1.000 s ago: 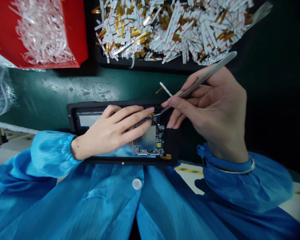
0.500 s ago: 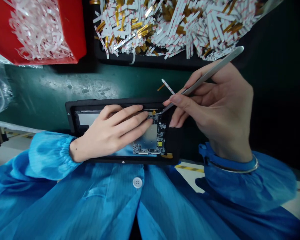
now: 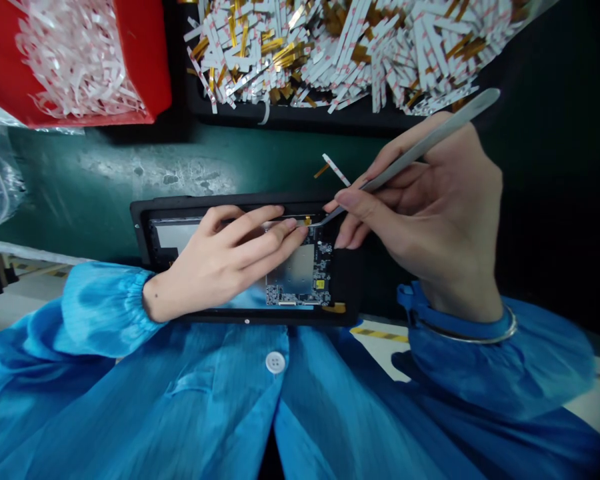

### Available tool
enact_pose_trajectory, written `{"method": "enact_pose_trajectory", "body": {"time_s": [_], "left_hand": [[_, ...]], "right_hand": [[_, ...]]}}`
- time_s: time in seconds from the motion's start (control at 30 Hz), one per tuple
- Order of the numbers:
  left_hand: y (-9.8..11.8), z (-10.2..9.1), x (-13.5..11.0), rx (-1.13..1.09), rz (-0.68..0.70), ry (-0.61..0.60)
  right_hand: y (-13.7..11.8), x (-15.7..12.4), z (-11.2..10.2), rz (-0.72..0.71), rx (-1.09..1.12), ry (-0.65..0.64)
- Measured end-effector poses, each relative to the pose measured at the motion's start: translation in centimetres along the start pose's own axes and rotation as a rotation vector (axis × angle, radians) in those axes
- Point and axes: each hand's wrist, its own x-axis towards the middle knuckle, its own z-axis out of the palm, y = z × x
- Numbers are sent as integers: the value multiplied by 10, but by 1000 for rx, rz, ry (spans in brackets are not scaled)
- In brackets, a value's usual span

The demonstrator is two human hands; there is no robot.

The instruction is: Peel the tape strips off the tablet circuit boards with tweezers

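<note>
We log our right hand (image 3: 420, 207) clenching slim steel tweezers (image 3: 430, 143), their tips at the upper edge of a dark rectangular circuit board (image 3: 321, 263) seated in a black rectangular fixture (image 3: 240, 201); whether the tips hold anything, we cannot tell. Our left hand (image 3: 225, 260) lies open across the board, grasping nothing. A thin white-and-red strip (image 3: 335, 169) lies on the scuffed green mat (image 3: 155, 167) just above the fixture, in the open room below a black tray (image 3: 280, 117) of heaped strips and a red plastic bin (image 3: 150, 67) of white shreds. The board's small yellow label (image 3: 320, 284) is too small to read.
</note>
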Motion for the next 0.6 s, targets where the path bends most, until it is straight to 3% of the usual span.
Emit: {"method": "enact_pose_trajectory", "body": {"time_s": [0.17,0.3,0.43,0.6], "left_hand": [[1,-6,3,179,92,33],[-4,-12,8,311,246,-39],[-12,-16,12,272,308,-78],[-18,-8,10,55,95,20]], "right_hand": [[3,0,1,-48,-13,2],[9,2,1,-110,-25,10],[9,-1,5,-161,-55,25],[-6,-35,6,-303,-140,372]]}}
